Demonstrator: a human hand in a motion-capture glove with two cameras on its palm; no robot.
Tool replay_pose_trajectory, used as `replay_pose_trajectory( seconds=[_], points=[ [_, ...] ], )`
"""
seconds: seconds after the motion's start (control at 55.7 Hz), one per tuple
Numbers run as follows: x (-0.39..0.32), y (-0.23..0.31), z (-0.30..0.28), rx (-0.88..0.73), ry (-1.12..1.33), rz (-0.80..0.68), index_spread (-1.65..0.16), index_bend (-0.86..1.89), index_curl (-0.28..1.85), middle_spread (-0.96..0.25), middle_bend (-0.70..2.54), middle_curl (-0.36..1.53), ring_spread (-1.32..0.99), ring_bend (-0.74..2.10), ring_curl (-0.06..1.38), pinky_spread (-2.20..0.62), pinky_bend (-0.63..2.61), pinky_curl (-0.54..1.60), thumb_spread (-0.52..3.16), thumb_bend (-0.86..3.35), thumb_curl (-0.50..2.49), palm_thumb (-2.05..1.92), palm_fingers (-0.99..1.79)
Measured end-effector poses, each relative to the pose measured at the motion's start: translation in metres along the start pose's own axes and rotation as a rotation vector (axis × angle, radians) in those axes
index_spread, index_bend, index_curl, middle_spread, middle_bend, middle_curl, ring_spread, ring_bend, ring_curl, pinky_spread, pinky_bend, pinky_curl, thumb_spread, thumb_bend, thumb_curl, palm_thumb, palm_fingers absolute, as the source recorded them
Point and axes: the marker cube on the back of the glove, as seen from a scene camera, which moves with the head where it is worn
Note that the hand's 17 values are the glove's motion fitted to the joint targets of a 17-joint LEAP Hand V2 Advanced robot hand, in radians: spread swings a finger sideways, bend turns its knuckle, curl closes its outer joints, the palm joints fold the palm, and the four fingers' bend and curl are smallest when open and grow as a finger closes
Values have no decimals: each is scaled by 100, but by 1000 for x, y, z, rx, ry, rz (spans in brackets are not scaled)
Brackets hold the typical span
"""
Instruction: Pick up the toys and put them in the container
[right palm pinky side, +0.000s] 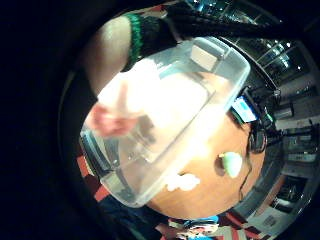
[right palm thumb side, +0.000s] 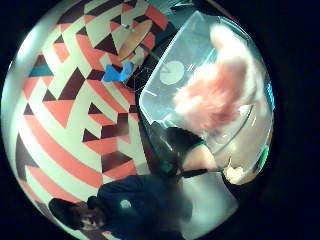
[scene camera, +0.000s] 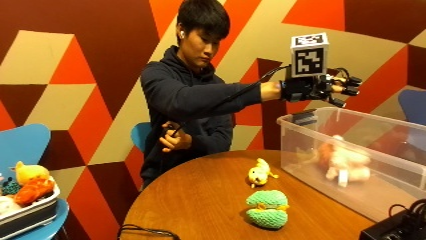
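Round wooden bench (scene camera: 200, 200), carrying everything within easy reach of the seated person. At its far edge, a clear tub (scene camera: 399, 165), open-topped so toys can simply be let fall in; walls see-through, so contents show from the side.

Inside the tub, a pale pink-and-white plush (scene camera: 343, 161), resting on the floor of it near the wall closest to the person, or just arriving there: cannot tell which. Blurred in both palm views (right palm thumb side: 217, 95), filling much of them, so close under the palm, yet apparently apart from it.

Gloved right hand (scene camera: 313, 89) held out above the tub's near rim, palm down, fingers spread and straight, gripping nothing. Placed high and over the opening, probably as the release pose for a drop. Bare hand tucked against the chest, idle.

On the bench beside the tub, a green knitted toy (scene camera: 267, 208) nearer the front edge, and a small yellow toy (scene camera: 259, 173) just behind it, both lying apart from the tub wall and from each other. Two toys left out, so task judged partly done; the yellow one sits nearest the hand's way back.
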Motion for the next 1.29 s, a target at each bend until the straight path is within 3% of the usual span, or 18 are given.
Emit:
replay_pose_trajectory(
  seconds=[0.108,0.341,0.574,0.789,1.076,1.292],
  points=[
    [19,30,-20,8,-6,0,-27,24,69,2,14,29,-3,14,31,2,99,41,109,-3,58,24,-29],
    [89,134,-32,-54,94,10,-28,15,58,3,17,29,1,15,25,6,84,35,121,-1,48,24,-15],
    [164,175,39,-283,150,230,-27,16,50,2,19,31,1,15,22,6,79,33,127,0,43,27,-11],
    [166,173,121,-429,262,147,-27,25,49,3,14,30,1,12,18,6,75,32,135,5,42,41,-12],
    [155,165,128,-336,258,68,-15,79,66,-1,46,39,0,14,10,4,51,26,150,22,52,70,29],
    [148,164,38,-161,166,65,-13,95,80,-13,58,47,-10,19,11,1,47,27,128,15,62,72,33]
  ],
)
